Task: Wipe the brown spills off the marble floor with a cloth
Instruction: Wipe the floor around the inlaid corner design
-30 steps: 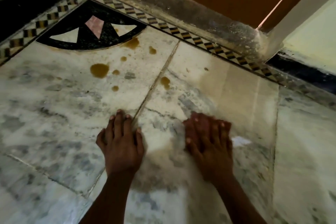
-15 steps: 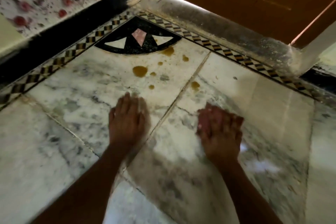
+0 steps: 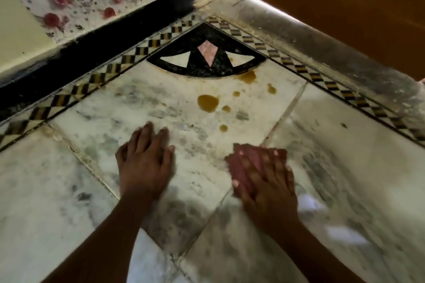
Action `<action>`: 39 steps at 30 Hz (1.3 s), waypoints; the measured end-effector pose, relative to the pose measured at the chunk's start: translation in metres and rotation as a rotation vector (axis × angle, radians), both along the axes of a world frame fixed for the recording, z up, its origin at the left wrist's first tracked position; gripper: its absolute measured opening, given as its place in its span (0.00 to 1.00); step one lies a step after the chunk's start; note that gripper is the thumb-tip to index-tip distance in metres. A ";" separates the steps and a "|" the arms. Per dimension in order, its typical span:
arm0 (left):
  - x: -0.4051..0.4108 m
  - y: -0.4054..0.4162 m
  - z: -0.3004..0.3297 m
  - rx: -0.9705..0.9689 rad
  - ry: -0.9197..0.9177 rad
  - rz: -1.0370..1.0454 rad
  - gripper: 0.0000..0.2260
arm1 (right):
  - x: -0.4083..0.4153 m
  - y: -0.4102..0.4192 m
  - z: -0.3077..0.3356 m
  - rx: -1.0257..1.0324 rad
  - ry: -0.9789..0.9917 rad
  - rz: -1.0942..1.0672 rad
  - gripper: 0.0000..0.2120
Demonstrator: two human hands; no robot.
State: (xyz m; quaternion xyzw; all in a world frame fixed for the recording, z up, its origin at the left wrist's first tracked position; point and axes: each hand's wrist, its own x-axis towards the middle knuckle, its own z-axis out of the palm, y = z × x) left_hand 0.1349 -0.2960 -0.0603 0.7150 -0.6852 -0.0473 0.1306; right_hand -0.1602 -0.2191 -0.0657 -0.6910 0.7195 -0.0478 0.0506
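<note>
Pink cloth under right hand.

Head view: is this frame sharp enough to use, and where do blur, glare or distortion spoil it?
Head view: both hands are motion-smeared, the right hand and the pink cloth under it worst; the left hand is softer-edged too. The brown spills and the black fan-shaped corner inlay read clearly. A bright strip glares under the wooden door. Wide-angle bending curves the checkered border.

Two bare forearms, no sleeves
</note>
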 end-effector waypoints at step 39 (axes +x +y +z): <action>-0.004 -0.002 -0.002 0.013 0.006 0.169 0.34 | 0.122 -0.167 0.002 -0.011 0.017 0.295 0.32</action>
